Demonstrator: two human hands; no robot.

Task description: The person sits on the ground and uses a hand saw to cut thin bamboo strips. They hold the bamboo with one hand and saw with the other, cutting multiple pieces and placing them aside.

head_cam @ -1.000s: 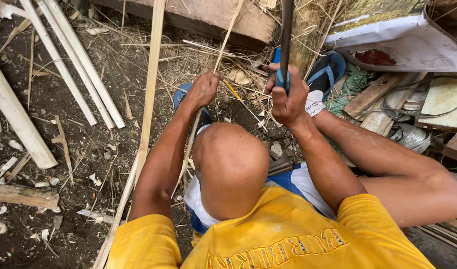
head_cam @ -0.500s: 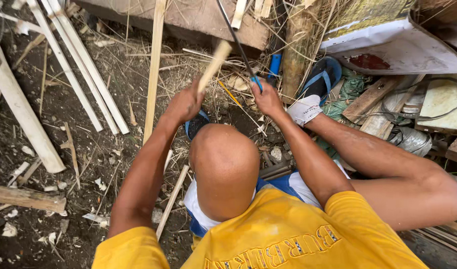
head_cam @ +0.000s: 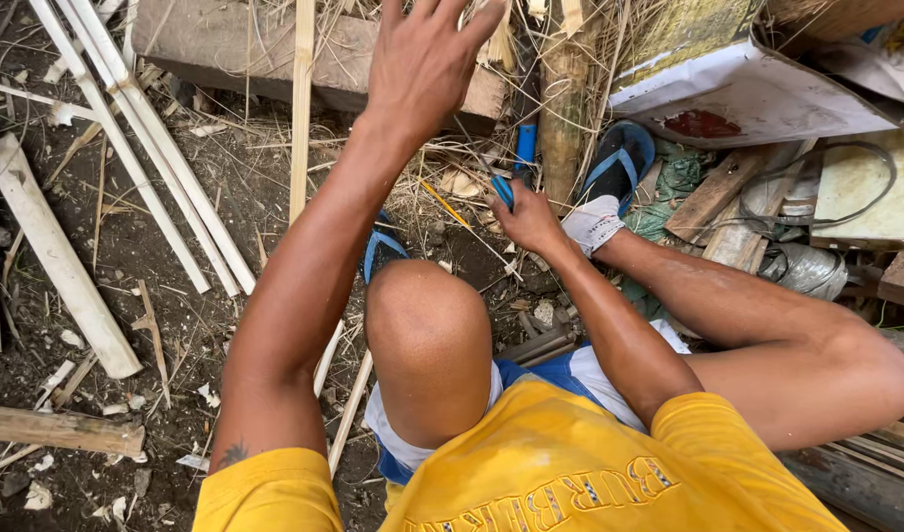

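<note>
My left hand [head_cam: 424, 61] is raised high toward the camera with its fingers spread and nothing in it. My right hand [head_cam: 527, 215] is low on the ground in front of my knee [head_cam: 427, 325], closed around a blue-handled knife [head_cam: 502, 187] whose dark blade points away from me. A split bamboo strip [head_cam: 349, 406] lies on the ground under my left arm and leg. I sit low in a yellow shirt, with my right leg bent out to the right.
Pale bamboo slats [head_cam: 141, 148] lie in a bundle on the dirt at left, beside a thick bamboo pole [head_cam: 58, 261]. A wooden block [head_cam: 225, 44] lies ahead. Blue sandals [head_cam: 619, 163], a white sock, boards and scrap pile up at right.
My left hand has let go of the bamboo strip it held and has risen toward the camera with fingers apart. My right hand has dropped lower with the knife.
</note>
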